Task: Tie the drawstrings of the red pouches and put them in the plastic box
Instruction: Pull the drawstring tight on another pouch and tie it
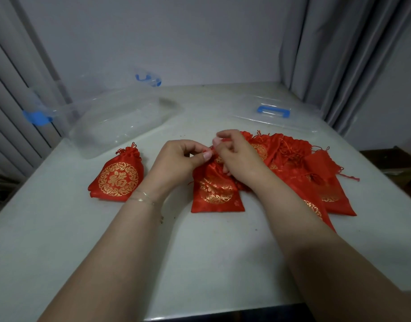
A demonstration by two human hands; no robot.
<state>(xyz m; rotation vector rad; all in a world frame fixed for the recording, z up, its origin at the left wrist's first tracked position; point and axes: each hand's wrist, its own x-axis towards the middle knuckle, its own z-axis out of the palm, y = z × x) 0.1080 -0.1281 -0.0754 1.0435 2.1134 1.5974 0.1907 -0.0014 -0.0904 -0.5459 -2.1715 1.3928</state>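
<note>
1. The red pouch point(215, 189) I am working on lies flat on the bench point(200, 252) straight in front of me, its gold round print facing up and its gathered neck pointing away from me, under my fingers.
2. My left hand point(176, 159) has its fingers curled, and the thumb and forefinger pinch the red drawstring point(211, 148) at the neck of that pouch.
3. My right hand point(237, 156) is also curled and pinches the same drawstring from the other side; the fingertips of the two hands almost meet above the pouch's mouth.
4. A thin bracelet point(141, 198) sits on my left wrist.
5. Left of my left hand lies a tied pouch point(118, 178), its neck drawn shut and its cord ends bunched at the top, gold emblem up, apart from the pouch I hold.
6. To the right, partly behind my right forearm, is a heap of red pouches point(311, 173), overlapping one another with loose cords and tassels sticking out.
7. The clear plastic box point(120, 119) stands at the far left of the bench, with blue latches point(37, 117) at its ends; I see no pouch inside it.
8. Its clear lid point(274, 115), with a blue handle, lies flat at the far right, beyond the heap.
9. Grey curtains point(339, 54) hang at both sides behind the bench.
</note>
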